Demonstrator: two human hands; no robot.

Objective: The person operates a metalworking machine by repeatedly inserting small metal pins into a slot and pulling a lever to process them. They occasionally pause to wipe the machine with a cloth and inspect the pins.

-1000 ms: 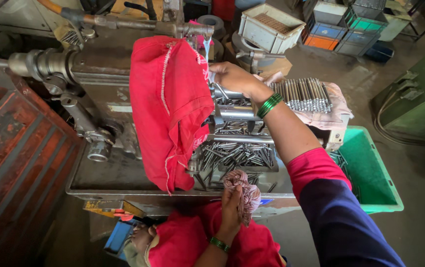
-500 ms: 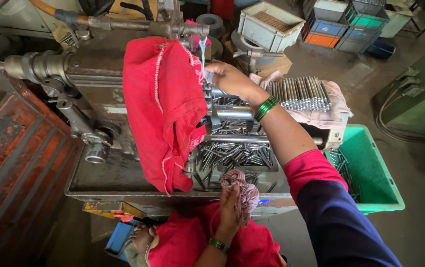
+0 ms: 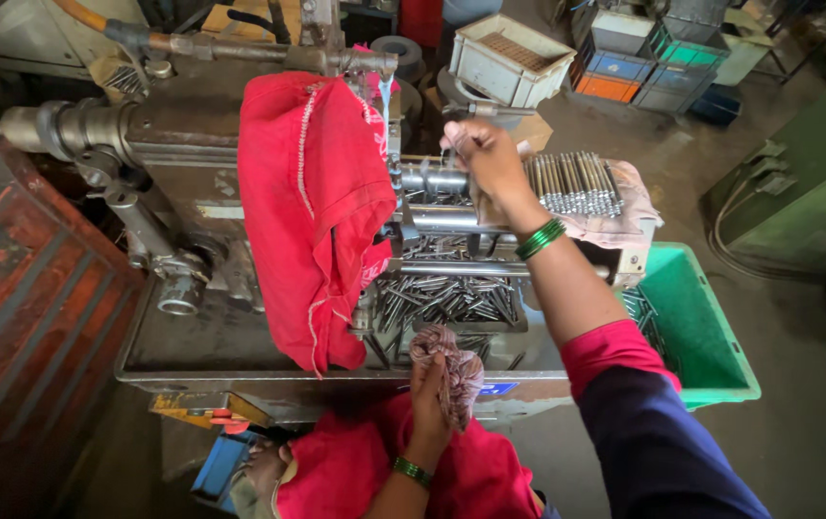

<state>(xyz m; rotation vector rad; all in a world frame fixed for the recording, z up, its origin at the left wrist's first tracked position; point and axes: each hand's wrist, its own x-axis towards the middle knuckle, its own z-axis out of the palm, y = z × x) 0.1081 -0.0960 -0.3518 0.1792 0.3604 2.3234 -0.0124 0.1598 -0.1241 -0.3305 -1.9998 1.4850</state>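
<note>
Both hands full: left hand (image 3: 432,394) bunching rag (image 3: 453,367) at machine's (image 3: 192,125) front edge, right hand (image 3: 483,154) pinching rod.

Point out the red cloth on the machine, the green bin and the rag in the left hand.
red cloth (image 3: 312,207): head view, middle of the draped fabric.
green bin (image 3: 696,332): head view, bare inner wall.
rag (image 3: 451,365): head view, bunched top above the left hand (image 3: 427,404).

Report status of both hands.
Left hand shut on rag. Right hand at machine, grip unclear. Red cloth drapes machine alongside.
</note>
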